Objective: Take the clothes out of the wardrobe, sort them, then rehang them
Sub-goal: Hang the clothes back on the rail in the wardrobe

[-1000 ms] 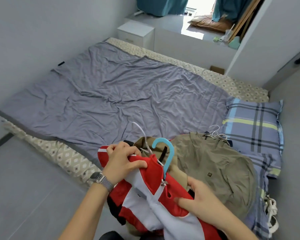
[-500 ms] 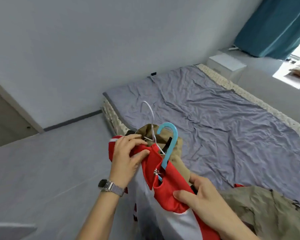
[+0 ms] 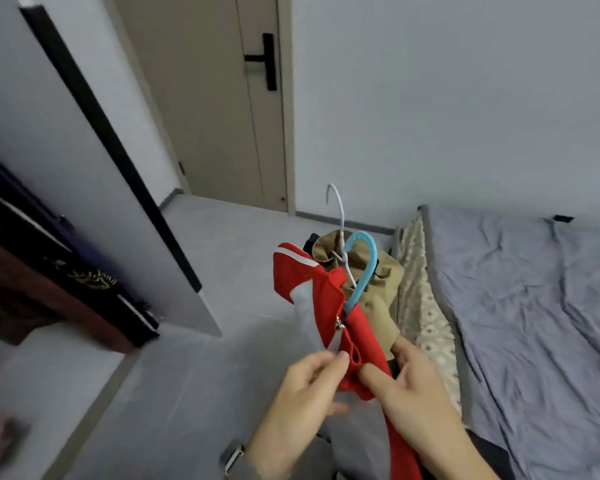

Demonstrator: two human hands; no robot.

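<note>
grey floor (image 3: 194, 375) by bed (image 3: 534, 306), left hand (image 3: 302, 393) and right hand (image 3: 416, 389) both pinching red jacket (image 3: 329, 299) on blue hanger (image 3: 364, 268)

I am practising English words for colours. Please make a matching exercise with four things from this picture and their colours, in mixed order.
Things:
1. jacket
2. plastic hanger hook
3. bed sheet
4. door handle

Colours:
A. black
B. red and grey
C. light blue
D. greyish purple

Pairs: 1-B, 2-C, 3-D, 4-A
</note>
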